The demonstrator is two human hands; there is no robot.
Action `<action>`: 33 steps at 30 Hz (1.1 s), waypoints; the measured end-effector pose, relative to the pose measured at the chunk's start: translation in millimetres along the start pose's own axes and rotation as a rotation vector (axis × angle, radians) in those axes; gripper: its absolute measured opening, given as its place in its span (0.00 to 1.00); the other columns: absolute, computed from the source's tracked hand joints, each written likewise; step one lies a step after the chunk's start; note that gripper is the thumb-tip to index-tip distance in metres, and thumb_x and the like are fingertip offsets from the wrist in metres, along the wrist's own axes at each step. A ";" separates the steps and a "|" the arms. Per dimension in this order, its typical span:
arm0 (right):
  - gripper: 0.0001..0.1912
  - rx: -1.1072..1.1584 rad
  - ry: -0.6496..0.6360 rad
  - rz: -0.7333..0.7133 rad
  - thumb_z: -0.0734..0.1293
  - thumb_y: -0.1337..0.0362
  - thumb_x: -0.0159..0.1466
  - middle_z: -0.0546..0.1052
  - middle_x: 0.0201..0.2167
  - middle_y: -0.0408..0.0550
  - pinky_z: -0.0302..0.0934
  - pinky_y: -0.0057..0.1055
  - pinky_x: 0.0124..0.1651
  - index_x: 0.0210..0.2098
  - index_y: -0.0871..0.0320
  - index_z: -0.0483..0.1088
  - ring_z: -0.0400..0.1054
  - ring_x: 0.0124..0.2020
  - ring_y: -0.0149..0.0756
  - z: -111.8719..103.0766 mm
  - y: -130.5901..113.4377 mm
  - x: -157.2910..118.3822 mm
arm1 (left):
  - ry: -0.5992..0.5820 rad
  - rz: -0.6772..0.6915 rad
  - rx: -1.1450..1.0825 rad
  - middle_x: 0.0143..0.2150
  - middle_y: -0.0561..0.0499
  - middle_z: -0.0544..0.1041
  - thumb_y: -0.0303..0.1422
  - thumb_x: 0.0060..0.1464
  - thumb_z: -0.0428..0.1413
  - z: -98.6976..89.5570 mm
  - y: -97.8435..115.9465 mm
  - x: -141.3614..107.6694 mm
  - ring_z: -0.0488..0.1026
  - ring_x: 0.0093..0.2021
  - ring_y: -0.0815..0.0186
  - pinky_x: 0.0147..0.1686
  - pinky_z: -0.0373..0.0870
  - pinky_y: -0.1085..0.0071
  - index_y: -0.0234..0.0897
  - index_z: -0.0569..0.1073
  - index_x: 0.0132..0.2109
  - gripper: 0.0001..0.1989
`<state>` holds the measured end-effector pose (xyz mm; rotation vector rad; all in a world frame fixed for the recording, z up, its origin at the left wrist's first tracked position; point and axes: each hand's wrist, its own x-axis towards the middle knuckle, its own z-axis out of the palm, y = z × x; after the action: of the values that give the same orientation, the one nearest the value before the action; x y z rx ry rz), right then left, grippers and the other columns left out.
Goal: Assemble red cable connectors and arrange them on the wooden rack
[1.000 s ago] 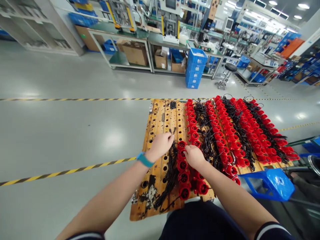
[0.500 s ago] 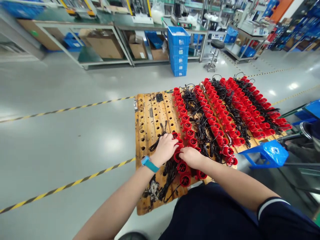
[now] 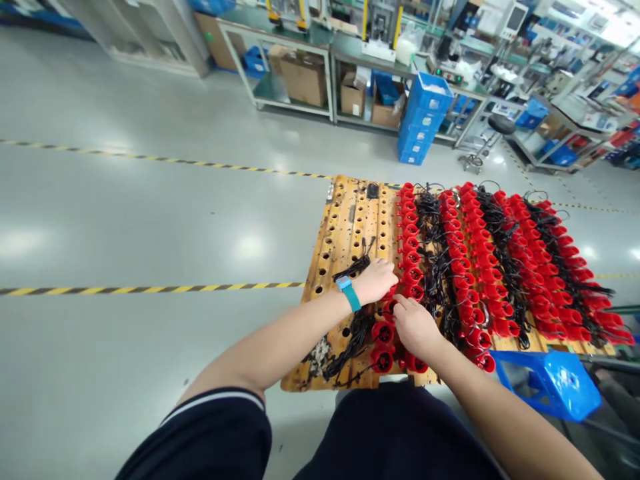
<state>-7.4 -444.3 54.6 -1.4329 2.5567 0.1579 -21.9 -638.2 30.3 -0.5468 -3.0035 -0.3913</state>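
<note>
My left hand [image 3: 377,280], with a teal-banded watch on its wrist, is closed at the leftmost short row of red cup-shaped housings. Its fingertips hide most of the housing they grip. Just nearer, my right hand [image 3: 416,327] pinches the rim of a red housing [image 3: 389,309] in that same row. Two more red housings [image 3: 383,360] stand closer to my body, with black cables [image 3: 357,343] bunched to their left. Beyond my left wrist lies another loose black cable bundle [image 3: 356,267]. All of this rests on a yellow board with rows of holes [image 3: 343,223].
Several long rows of red housings [image 3: 535,267] with black cables fill the board's right side. A blue plastic stool [image 3: 567,383] stands at its near right edge. Beyond are stacked blue bins [image 3: 425,120], a black round stool [image 3: 501,124] and workbenches [image 3: 295,100]. Striped tape [image 3: 150,289] marks the floor.
My view has turned, so the board and both hands appear farther right. The hands stay close together at the same short row. The red housing seen beyond my left fingertips earlier no longer shows.
</note>
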 end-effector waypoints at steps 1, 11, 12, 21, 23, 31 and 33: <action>0.11 0.011 0.013 0.048 0.60 0.72 0.71 0.73 0.57 0.62 0.61 0.40 0.62 0.45 0.63 0.74 0.67 0.53 0.48 2.3 -4.3 2.0 | 0.005 0.006 0.004 0.38 0.43 0.73 0.28 0.64 0.55 -1.1 1.0 0.5 0.69 0.44 0.56 0.42 0.61 0.58 0.37 0.80 0.36 0.10; 0.09 0.212 0.033 0.296 0.67 0.67 0.71 0.74 0.47 0.60 0.66 0.36 0.52 0.48 0.65 0.69 0.70 0.47 0.46 26.3 -30.6 21.8 | 0.036 0.119 0.048 0.40 0.39 0.74 0.25 0.62 0.56 -2.0 7.9 0.0 0.68 0.47 0.52 0.43 0.61 0.57 0.34 0.81 0.34 0.10; 0.12 0.234 0.044 0.313 0.68 0.67 0.70 0.74 0.47 0.60 0.66 0.36 0.51 0.51 0.66 0.68 0.71 0.47 0.46 28.3 -30.5 22.6 | 0.036 0.131 0.048 0.40 0.40 0.74 0.25 0.62 0.57 -1.6 7.3 -0.9 0.68 0.47 0.52 0.43 0.61 0.57 0.34 0.80 0.34 0.09; 0.19 0.282 0.149 0.320 0.70 0.63 0.69 0.75 0.47 0.62 0.67 0.42 0.55 0.56 0.65 0.71 0.70 0.50 0.51 36.4 -27.7 13.4 | 0.039 0.153 -0.035 0.37 0.43 0.74 0.28 0.61 0.59 5.5 -3.8 -6.2 0.69 0.44 0.56 0.42 0.62 0.59 0.36 0.79 0.30 0.10; 0.18 0.293 0.210 0.296 0.68 0.64 0.69 0.75 0.48 0.61 0.65 0.44 0.58 0.56 0.65 0.72 0.69 0.52 0.51 32.6 -22.0 8.8 | 0.043 0.130 -0.068 0.37 0.45 0.74 0.30 0.61 0.59 6.8 -4.5 -10.1 0.69 0.43 0.57 0.42 0.62 0.60 0.38 0.79 0.31 0.10; 0.16 0.115 0.196 0.141 0.61 0.70 0.72 0.71 0.59 0.58 0.62 0.40 0.61 0.55 0.59 0.76 0.66 0.53 0.45 22.0 14.7 36.1 | 0.127 -0.192 -0.118 0.44 0.41 0.78 0.34 0.69 0.48 -9.9 -23.4 -10.5 0.73 0.48 0.55 0.50 0.68 0.59 0.34 0.78 0.45 0.15; 0.14 0.088 0.123 0.124 0.61 0.68 0.73 0.73 0.57 0.57 0.63 0.39 0.59 0.50 0.58 0.79 0.67 0.50 0.44 24.6 19.4 45.5 | 0.089 -0.276 -0.130 0.46 0.39 0.80 0.38 0.68 0.51 -10.3 -33.4 1.0 0.76 0.47 0.53 0.47 0.71 0.59 0.32 0.78 0.50 0.16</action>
<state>-43.9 -467.2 20.1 -1.2915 2.7152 -0.0252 -34.5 -670.7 32.4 -0.1150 -2.9857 -0.6129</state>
